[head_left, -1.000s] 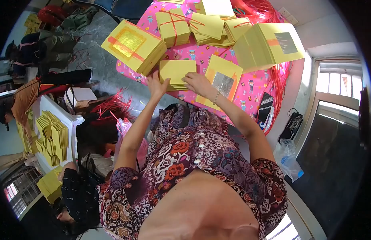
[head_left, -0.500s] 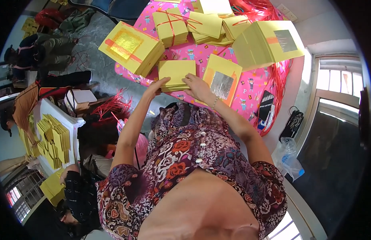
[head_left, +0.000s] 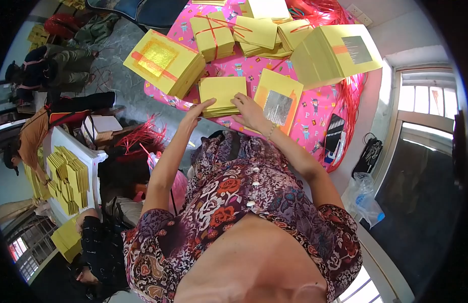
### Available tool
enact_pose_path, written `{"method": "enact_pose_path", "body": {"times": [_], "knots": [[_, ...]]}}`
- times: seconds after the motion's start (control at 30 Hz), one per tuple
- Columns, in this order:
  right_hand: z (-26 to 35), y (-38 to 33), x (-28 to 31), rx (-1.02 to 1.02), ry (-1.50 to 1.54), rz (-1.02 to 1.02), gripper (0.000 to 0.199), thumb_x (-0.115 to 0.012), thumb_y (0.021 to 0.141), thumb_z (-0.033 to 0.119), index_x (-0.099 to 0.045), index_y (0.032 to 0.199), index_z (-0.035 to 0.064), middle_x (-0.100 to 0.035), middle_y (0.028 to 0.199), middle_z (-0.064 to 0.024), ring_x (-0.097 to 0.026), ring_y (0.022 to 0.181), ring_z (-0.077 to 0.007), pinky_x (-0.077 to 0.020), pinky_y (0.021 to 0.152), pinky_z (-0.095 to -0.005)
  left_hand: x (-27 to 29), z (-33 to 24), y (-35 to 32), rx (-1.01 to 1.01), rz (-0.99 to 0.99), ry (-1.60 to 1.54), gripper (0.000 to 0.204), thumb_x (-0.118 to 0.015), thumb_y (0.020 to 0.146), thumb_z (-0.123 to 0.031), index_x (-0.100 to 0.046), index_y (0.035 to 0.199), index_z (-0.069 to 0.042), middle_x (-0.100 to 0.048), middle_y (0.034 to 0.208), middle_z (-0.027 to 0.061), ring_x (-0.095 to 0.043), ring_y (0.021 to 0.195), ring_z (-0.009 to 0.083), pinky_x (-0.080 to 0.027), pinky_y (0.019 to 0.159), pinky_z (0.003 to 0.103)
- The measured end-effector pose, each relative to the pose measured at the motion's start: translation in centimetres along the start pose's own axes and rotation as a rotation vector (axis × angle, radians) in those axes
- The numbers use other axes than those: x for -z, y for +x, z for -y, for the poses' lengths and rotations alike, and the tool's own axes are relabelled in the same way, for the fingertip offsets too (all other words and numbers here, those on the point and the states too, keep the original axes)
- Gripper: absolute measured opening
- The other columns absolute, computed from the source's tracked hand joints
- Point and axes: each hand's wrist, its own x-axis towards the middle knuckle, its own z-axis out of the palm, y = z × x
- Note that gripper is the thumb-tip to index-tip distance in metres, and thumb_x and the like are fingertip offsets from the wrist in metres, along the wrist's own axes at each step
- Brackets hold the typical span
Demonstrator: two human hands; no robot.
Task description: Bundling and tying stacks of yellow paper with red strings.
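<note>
A small stack of yellow paper sheets (head_left: 224, 92) lies flat near the front edge of the pink patterned table (head_left: 239, 69). My left hand (head_left: 193, 112) grips its front left corner, thumb on top and the other fingers mostly hidden. At the front right corner, my right hand (head_left: 251, 112) holds the same stack with bent fingers on its top and side. Just right of that hand is a flat pile of yellow paper with a silver foil square (head_left: 278, 107). A thick yellow block with a gold foil square (head_left: 158, 56) stands at the left.
Behind are yellow bundles tied with red ribbon (head_left: 213, 36) and a tall yellow block (head_left: 319, 58). Red plastic ribbon (head_left: 352, 116) hangs along the right edge, beside a phone (head_left: 336, 132). At left, other people work around a white table (head_left: 95, 174) with yellow paper stacks.
Both hands keep hold of the stack with almost no movement; the right fingers shift very slightly. The whole view has drifted a little.
</note>
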Motion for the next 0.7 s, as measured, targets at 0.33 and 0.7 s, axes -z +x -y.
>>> {"method": "enact_pose_path", "body": {"times": [0.33, 0.7], "knots": [[0.2, 0.4, 1.4, -0.100, 0.056, 0.026, 0.055, -0.075, 0.079, 0.030, -0.049, 0.119, 0.0021, -0.050, 0.118, -0.0167, -0.053, 0.110, -0.0378, -0.0443, 0.097, -0.0448, -2.4, -1.5, -1.2, -0.314, -0.268, 0.087, 0.067, -0.086, 0.068, -0.038, -0.059, 0.115, 0.002, -0.069, 0.101, 0.0119, -0.068, 0.091, 0.0209, -0.054, 0.078, 0.031], [0.6, 0.0, 12.8, -0.167, 0.337, -0.425, 0.094, -0.085, 0.072, 0.020, -0.029, 0.146, 0.0049, -0.042, 0.143, -0.0145, -0.045, 0.130, -0.0281, -0.0399, 0.107, -0.0396, -8.0, -15.8, -13.7, -1.179, -0.194, 1.167, 0.068, -0.082, 0.061, -0.027, -0.056, 0.120, -0.007, -0.062, 0.106, 0.0140, -0.058, 0.099, 0.0344, -0.048, 0.087, 0.043]]}}
